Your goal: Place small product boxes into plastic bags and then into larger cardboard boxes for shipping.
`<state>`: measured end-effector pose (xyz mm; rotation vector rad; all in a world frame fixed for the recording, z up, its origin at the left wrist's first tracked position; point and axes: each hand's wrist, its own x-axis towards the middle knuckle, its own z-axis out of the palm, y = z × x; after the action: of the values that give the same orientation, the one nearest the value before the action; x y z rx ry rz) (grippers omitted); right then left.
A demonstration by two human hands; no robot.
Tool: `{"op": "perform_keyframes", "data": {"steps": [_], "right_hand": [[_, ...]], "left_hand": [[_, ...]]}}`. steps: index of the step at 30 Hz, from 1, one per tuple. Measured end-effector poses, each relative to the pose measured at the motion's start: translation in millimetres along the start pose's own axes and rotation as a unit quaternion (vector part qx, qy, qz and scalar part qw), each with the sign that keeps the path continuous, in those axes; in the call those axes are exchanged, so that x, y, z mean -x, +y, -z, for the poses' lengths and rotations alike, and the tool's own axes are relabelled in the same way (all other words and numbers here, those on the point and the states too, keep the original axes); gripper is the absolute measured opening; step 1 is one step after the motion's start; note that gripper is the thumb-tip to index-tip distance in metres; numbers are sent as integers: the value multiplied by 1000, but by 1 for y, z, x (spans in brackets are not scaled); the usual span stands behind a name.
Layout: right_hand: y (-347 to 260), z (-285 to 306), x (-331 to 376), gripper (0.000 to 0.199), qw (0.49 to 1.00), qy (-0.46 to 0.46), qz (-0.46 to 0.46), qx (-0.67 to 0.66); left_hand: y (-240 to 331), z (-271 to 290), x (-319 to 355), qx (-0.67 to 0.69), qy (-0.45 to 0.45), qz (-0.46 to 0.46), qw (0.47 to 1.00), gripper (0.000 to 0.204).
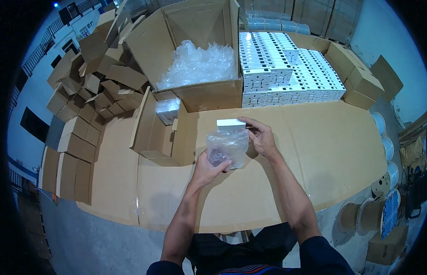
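A clear plastic bag (228,145) is gripped at its lower left by my left hand (208,170), the thumb lying over the film. At the bag's mouth my right hand (261,138) pinches the right end of a small white box-shaped piece (230,123). The piece stands partly out of the bag at its top; its lower part is behind the film. Just left of my hands is an open cardboard carton (179,151), with a bagged white piece (168,111) lying at its far end.
Behind stands a large carton (199,98) full of clear plastic bags (199,64). Stacked rows of white wall-box-like pieces (291,75) fill the back right. Small closed cartons (78,137) and a heap of opened ones (101,78) are at left. Spools (360,215) stand beyond the table's right edge.
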<state>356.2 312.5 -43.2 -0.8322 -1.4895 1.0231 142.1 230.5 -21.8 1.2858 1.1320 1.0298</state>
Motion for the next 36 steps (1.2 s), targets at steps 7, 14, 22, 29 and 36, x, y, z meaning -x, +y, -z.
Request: {"op": "perform_keyframes", "data": {"steps": [7,14,22,29,36], "right_hand": [[-3,13,0,37,990,119,-9,-73],[-12,6,6,29,922,179,-60,-339],[-3,-1,8,22,928,89,-69,-354],[-1,11,6,24,934,59,-44,-349],[-7,11,7,25,944,44,-46,-323]], "left_hand": [[-3,1,1,13,-5,3,1000,37],[-6,4,-3,-34,-15,1,999,45],[-10,7,-7,-16,-30,11,999,47],[-7,10,-4,-9,-30,23,999,43],[-5,10,-3,-24,-26,13,999,43]]}}
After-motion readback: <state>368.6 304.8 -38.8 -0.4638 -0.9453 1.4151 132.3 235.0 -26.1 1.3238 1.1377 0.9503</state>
